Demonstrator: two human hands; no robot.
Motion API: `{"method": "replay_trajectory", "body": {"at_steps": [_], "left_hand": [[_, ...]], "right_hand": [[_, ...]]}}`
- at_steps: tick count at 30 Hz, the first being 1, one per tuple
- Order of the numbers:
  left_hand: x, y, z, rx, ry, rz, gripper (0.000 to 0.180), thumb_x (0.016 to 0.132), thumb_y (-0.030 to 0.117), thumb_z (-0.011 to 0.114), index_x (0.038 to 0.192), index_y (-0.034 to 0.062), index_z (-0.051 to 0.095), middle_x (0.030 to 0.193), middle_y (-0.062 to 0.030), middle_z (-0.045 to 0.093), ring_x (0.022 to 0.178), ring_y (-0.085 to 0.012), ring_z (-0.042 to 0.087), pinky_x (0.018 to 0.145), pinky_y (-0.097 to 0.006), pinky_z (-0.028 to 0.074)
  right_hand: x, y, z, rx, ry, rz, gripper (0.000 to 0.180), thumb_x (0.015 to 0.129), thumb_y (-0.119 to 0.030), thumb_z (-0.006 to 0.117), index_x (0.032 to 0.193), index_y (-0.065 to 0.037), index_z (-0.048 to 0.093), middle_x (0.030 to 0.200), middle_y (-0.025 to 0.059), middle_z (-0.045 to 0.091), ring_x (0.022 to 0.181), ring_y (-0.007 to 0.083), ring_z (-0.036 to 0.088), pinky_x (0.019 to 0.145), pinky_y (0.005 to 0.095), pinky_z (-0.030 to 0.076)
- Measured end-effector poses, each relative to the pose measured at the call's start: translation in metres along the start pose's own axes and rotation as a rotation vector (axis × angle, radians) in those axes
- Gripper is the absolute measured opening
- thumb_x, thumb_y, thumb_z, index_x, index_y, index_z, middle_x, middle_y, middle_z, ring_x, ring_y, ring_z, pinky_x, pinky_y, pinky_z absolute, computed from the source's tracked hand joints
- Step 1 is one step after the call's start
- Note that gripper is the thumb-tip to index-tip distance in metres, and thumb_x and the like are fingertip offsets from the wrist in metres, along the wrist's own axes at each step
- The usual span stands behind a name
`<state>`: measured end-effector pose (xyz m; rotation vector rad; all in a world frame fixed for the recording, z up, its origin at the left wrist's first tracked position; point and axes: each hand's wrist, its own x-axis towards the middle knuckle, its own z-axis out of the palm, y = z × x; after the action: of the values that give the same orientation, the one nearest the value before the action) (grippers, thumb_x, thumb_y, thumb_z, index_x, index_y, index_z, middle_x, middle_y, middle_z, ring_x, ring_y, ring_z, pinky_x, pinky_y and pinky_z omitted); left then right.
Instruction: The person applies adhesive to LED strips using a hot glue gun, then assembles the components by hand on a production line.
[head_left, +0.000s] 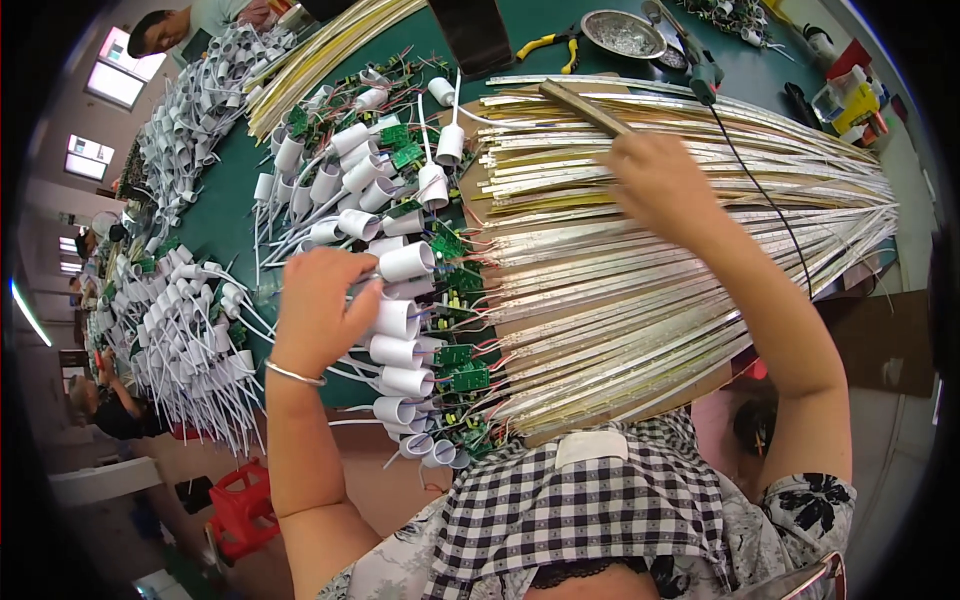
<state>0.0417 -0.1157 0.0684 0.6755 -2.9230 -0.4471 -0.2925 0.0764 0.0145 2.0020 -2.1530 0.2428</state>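
Note:
My left hand (pixel 325 305), a bangle on its wrist, is closed at a row of white plastic caps. Its fingertips pinch the closed end of one white cap (pixel 408 262), whose open end faces right. Green circuit boards (pixel 465 374) lie beside the caps, joined by thin red wires to long silvery LED strips (pixel 610 300) spread in a fan. Over the strips, my right hand (pixel 655 185) is closed around a flat tan stick (pixel 583 106) pointing up and left. My right fingers are partly blurred, and the stick's lower end is hidden in the hand.
A soldering iron (pixel 703 75) with a black cord lies at the back right, near a metal bowl (pixel 622 36) and yellow-handled pliers (pixel 552 45). Heaps of wired white caps (pixel 185 320) cover the left side. A co-worker (pixel 195 30) sits at the far left.

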Motion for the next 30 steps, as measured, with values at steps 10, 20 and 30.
{"method": "replay_trajectory", "body": {"at_steps": [10, 20, 30], "left_hand": [[0.043, 0.049, 0.009, 0.214, 0.078, 0.323, 0.024, 0.075, 0.014, 0.067, 0.098, 0.0088, 0.064, 0.096, -0.0075, 0.063, 0.094, -0.0281, 0.056, 0.084, -0.040, 0.041], [0.094, 0.004, 0.035, 0.243, -0.004, 0.071, 0.021, 0.079, 0.026, 0.066, 0.091, 0.0092, 0.067, 0.085, -0.0107, 0.064, 0.082, -0.0293, 0.062, 0.070, -0.041, 0.048], [0.078, -0.059, -0.011, -1.104, 0.491, -0.190, 0.020, 0.096, 0.019, 0.051, 0.104, 0.0033, 0.062, 0.095, -0.0021, 0.063, 0.088, -0.0121, 0.058, 0.077, -0.028, 0.046]], "right_hand": [[-0.038, -0.062, 0.013, 0.233, 0.013, -0.039, 0.033, 0.079, -0.032, 0.067, 0.101, -0.008, 0.064, 0.109, 0.0051, 0.054, 0.107, 0.0237, 0.049, 0.092, 0.0363, 0.039], [-0.039, -0.064, 0.019, 0.298, -0.004, -0.048, 0.031, 0.080, -0.031, 0.066, 0.099, -0.008, 0.060, 0.130, 0.0104, 0.050, 0.115, 0.0286, 0.048, 0.099, 0.0409, 0.038], [-0.027, -0.051, 0.027, 0.461, 0.140, 0.056, 0.026, 0.079, -0.018, 0.066, 0.101, -0.007, 0.059, 0.109, 0.0101, 0.058, 0.102, 0.0287, 0.054, 0.087, 0.0381, 0.045]]}}
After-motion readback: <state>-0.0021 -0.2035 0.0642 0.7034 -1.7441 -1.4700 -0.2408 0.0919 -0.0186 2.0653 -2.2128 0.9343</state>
